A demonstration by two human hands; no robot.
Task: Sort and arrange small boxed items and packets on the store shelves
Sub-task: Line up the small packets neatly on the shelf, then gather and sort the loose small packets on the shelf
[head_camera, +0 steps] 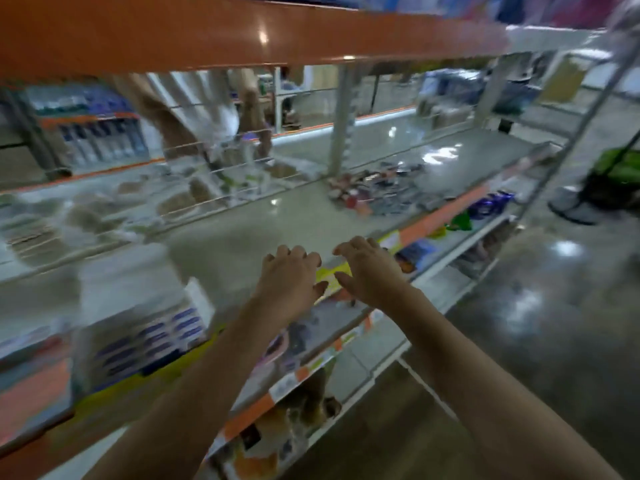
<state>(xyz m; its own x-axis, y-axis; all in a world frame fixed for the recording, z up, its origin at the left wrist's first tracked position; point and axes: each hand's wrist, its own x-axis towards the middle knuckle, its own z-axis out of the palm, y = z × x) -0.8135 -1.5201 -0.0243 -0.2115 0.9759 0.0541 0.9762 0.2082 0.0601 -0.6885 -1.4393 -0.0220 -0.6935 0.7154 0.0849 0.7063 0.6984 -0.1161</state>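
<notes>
From the head camera, blurred by motion, both hands are hanging empty over the front lip of the middle shelf (277,223). The left hand (289,275) is holding nothing, its fingers loosely bent and spread. The right hand (370,268), just beside it at three o'clock, is also holding nothing, fingers relaxed and slightly curved. Neither is touching a box or packet as far as the blur lets me judge.

The task is looking partly done at best. At eight o'clock from the hands, a block of white boxes with blue print (149,337) is standing in rows at the shelf's front edge, which reads as already arranged. At one o'clock, well apart from the hands, a loose heap of small dark packets (384,192) is lying unsorted on the same shelf, so that pile seems to be what is left. The stretch of shelf between is lying bare, waiting to be filled.

At ten o'clock, behind a thin wire divider (221,171), brownish packets (45,230) are sitting in what looks like the back-facing row. The orange shelf edge (242,32) overhead at twelve o'clock is limiting headroom for any reach. A white upright post (341,119) is standing just behind the loose heap. Lower shelves at five o'clock are holding colourful items too smeared to name.
</notes>
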